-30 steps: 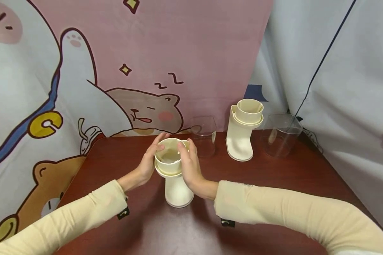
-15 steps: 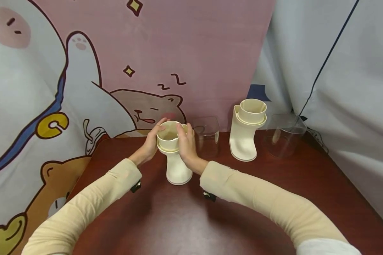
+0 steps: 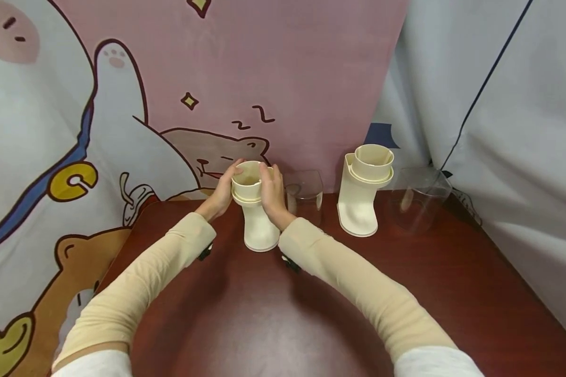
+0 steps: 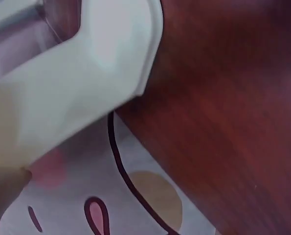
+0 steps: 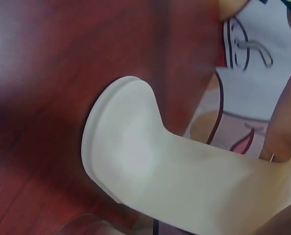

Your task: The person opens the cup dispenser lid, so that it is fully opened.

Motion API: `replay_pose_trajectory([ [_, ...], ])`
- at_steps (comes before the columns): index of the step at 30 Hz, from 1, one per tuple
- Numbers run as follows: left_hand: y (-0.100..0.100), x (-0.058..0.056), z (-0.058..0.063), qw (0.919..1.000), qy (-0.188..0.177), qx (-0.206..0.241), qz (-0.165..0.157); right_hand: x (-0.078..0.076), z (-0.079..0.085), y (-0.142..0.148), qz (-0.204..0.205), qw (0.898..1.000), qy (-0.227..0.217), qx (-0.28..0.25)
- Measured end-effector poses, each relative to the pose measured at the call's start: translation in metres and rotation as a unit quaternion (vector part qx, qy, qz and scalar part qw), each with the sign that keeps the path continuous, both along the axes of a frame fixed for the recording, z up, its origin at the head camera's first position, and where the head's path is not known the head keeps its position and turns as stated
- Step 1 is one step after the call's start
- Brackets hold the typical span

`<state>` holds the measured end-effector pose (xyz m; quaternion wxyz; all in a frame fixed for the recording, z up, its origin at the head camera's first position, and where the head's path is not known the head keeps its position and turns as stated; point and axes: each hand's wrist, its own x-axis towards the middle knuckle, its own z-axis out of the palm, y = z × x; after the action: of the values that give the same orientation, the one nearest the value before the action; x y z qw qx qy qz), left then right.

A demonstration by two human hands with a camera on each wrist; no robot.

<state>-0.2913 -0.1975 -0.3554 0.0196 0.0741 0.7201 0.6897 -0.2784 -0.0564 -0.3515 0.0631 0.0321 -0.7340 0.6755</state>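
Observation:
A cream plastic stand (image 3: pixel 259 230), like the base of a dispenser, has a round open collar on top and a foot on the table. My left hand (image 3: pixel 220 195) holds the collar from the left, thumb near the rim. From the right, my right hand (image 3: pixel 273 196) grips it the same way, covering part of its side. In the left wrist view the stand's neck (image 4: pixel 62 93) runs down to its rounded foot. The right wrist view shows the foot (image 5: pixel 130 132) at the tabletop; whether it is slightly raised I cannot tell.
A matching cream stand (image 3: pixel 358 209) stands upright at the back right. One clear container (image 3: pixel 313 196) is just right of my hands, another (image 3: pixel 417 204) at the far right. The dark red table (image 3: pixel 264 309) ends at a printed cloth (image 3: pixel 311 78) behind.
Both hands have moved the cream stand away from me, toward the back of the table, keeping hold of its collar. The other stand and the clear containers have stayed in place.

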Motion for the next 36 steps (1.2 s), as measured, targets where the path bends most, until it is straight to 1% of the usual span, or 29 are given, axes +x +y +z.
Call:
replay_pose_trajectory([
  [2,-0.001,-0.008,0.002,0.9999,-0.01,0.003,0.008,-0.008,0.002,-0.002,-0.006,1.0,-0.001,-0.004],
  [4,-0.001,-0.015,0.004,0.9996,-0.024,0.0,0.016,-0.013,0.004,-0.003,-0.007,1.0,-0.007,-0.005],
  [6,0.0,-0.02,0.005,0.9994,-0.03,-0.003,0.018,-0.018,0.005,-0.003,-0.009,1.0,-0.009,-0.008],
  [8,0.0,-0.024,0.005,0.9994,-0.028,-0.007,0.017,-0.023,0.005,-0.002,-0.012,1.0,-0.006,-0.007],
  [12,0.003,-0.029,0.007,0.9999,-0.01,-0.009,0.009,-0.029,0.006,0.001,-0.016,1.0,0.003,-0.004],
  [14,0.003,-0.03,0.008,0.9999,-0.008,-0.009,0.009,-0.03,0.007,0.002,-0.012,1.0,0.0,-0.001],
  [19,-0.002,-0.028,0.009,0.9997,-0.019,-0.011,0.011,-0.028,0.006,0.0,0.009,1.0,-0.019,0.001],
  [22,-0.004,-0.027,0.008,0.9997,-0.022,-0.007,0.01,-0.026,0.005,-0.002,0.017,1.0,-0.02,-0.004],
  [25,-0.005,-0.028,0.007,0.9997,-0.025,0.0,0.008,-0.025,0.005,-0.003,0.015,1.0,-0.018,-0.004],
  [31,-0.006,-0.028,0.01,0.9987,-0.042,0.012,0.028,-0.025,0.007,-0.004,0.024,0.999,-0.032,0.013],
  [36,-0.006,-0.023,0.009,0.9993,-0.022,0.019,0.023,-0.025,0.007,-0.002,0.02,0.999,-0.017,0.02],
])
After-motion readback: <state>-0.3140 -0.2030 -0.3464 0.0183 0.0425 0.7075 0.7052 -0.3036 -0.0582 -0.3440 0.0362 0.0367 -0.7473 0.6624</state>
